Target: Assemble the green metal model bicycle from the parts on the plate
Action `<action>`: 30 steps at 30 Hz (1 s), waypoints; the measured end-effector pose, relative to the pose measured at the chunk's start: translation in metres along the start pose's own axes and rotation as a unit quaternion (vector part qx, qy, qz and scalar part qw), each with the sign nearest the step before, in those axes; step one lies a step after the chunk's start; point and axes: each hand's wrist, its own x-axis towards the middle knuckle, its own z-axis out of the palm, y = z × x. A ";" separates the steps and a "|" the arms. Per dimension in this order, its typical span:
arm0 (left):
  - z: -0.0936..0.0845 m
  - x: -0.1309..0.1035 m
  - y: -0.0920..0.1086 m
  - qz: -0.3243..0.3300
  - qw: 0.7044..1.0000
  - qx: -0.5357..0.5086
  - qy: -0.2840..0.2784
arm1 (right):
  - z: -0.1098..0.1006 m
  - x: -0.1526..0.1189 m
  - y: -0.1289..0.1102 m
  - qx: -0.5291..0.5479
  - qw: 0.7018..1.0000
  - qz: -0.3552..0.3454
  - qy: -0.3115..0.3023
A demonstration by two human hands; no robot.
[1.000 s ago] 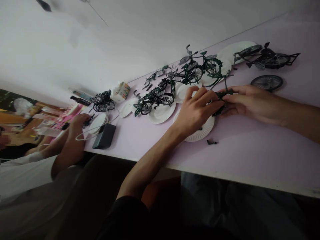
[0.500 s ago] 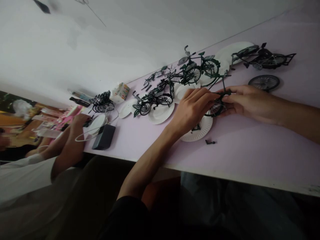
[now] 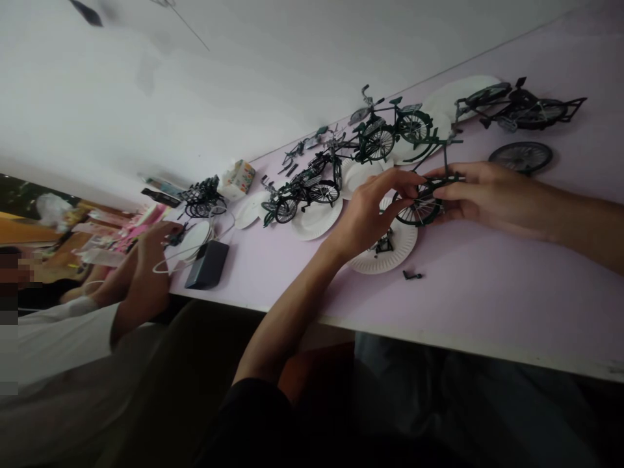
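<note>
Both hands hold one partly built dark green model bicycle [image 3: 420, 209] above the table's right half. My left hand [image 3: 373, 207] pinches the rim of its spoked wheel between thumb and fingers. My right hand [image 3: 470, 188] grips the frame beside the same wheel, thumb on top and fingers around it. The thin frame tubes rise above the fingers. Below my left hand a white paper plate [image 3: 404, 250] carries small dark parts [image 3: 384, 243]. A small black part [image 3: 413, 275] lies on the table just in front of that plate.
Finished model bicycles [image 3: 373, 140] stand along the wall. A loose wheel [image 3: 520, 157] and a dark bicycle [image 3: 526, 112] lie at the right. Further left are a tissue box [image 3: 238, 180], a dark grey box [image 3: 207, 264] with a white cable and a person's arm [image 3: 146, 273].
My left hand's fingers have shifted from covering the wheel's upper edge to pinching its left side, with the thumb now showing. More of the wheel is visible. My right hand keeps its grip.
</note>
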 end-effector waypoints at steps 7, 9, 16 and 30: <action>0.000 0.002 -0.001 0.042 0.999 -0.035 0.001 | -0.002 -0.001 0.000 -0.092 0.995 -0.013 0.047; 0.000 0.002 -0.002 0.050 0.998 -0.031 0.002 | -0.002 -0.001 0.000 -0.094 0.994 -0.009 0.052; -0.004 0.003 -0.005 0.059 0.996 0.016 0.067 | -0.003 -0.001 0.001 -0.091 0.994 -0.018 0.060; 0.019 -0.003 -0.020 -0.164 0.943 -0.282 0.060 | -0.010 0.004 0.008 -0.101 0.990 -0.095 0.015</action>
